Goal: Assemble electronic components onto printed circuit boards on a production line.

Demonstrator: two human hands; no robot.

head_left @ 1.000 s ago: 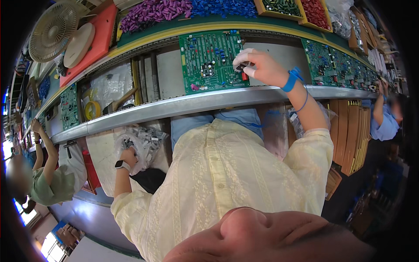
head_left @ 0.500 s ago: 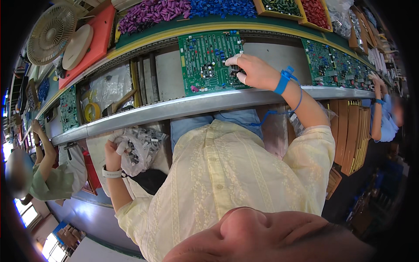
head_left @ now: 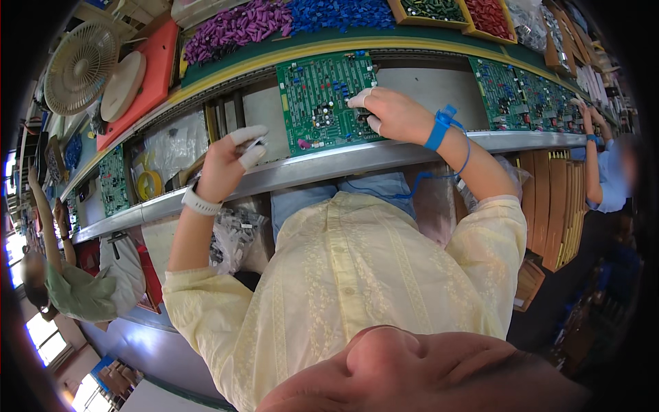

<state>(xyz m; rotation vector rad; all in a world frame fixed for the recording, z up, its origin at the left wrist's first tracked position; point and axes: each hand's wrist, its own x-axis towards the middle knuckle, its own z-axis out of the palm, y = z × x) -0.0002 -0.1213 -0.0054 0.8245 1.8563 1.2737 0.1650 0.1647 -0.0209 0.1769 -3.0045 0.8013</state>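
Observation:
A green circuit board (head_left: 322,86) with many small parts sits on the rail track before me. My right hand (head_left: 398,113), with white finger covers and a blue wrist strap, rests over its right side. Its thumb and forefinger are at a black component (head_left: 362,116) on the board. Just left of the board, my left hand (head_left: 230,161) is raised over the metal rail. White-covered thumb and forefinger pinch a small white-and-dark part (head_left: 256,143), too small to name. Below it, a clear plastic bag (head_left: 237,237) holds many grey parts.
Purple (head_left: 237,31) and blue parts (head_left: 340,15) lie heaped behind the track, beside trays of green (head_left: 432,9) and red parts (head_left: 489,19). More boards (head_left: 522,96) stand to the right. A fan (head_left: 82,67) is at far left. Co-workers sit at both sides.
My left hand has risen from the plastic bag to the rail beside the board, with a small part in its fingers. My right hand stays at the black component.

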